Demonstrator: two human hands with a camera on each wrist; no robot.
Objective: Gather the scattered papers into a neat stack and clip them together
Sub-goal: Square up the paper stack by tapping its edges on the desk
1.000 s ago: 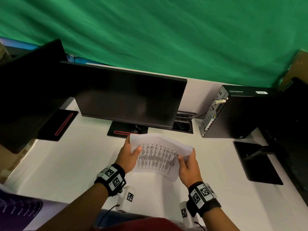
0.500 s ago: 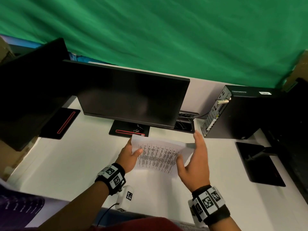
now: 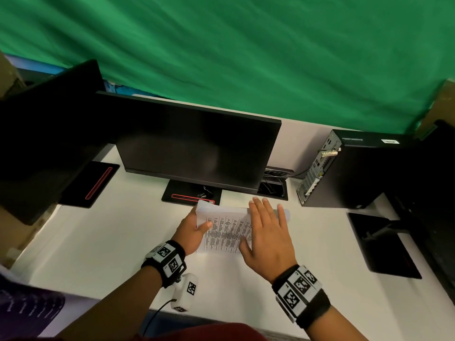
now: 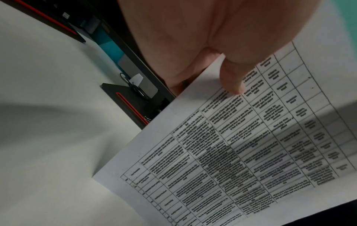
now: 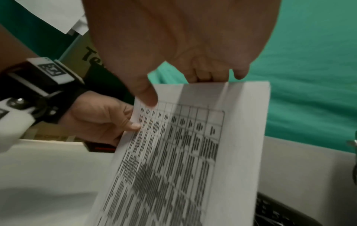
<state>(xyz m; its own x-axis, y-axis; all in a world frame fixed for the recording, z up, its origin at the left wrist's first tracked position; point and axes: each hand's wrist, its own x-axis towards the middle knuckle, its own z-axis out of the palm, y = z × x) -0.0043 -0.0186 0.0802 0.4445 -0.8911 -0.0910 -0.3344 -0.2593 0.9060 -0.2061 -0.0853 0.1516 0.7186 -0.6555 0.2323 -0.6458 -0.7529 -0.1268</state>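
Papers (image 3: pixel 222 232) sat on surface (image 3: pixel 103 242), just in front of middle monitor (image 3: pixel 197 148) stand. My left grip (image 3: pixel 190 230) pinched left edge, thumb on top. My right grip (image 3: pixel 267 232) lay flat and open, fingers straight on right side. I judged papers light, thin, bendy, slidy. Best hold: pinch edges, both sides. Clip (image 3: pixel 205 193) waited on monitor stand, untouched.

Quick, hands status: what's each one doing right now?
Left hand: gripping the left edge of the papers, thumb on top.
Right hand: open, fingers straight, against the papers' right side; holding nothing.
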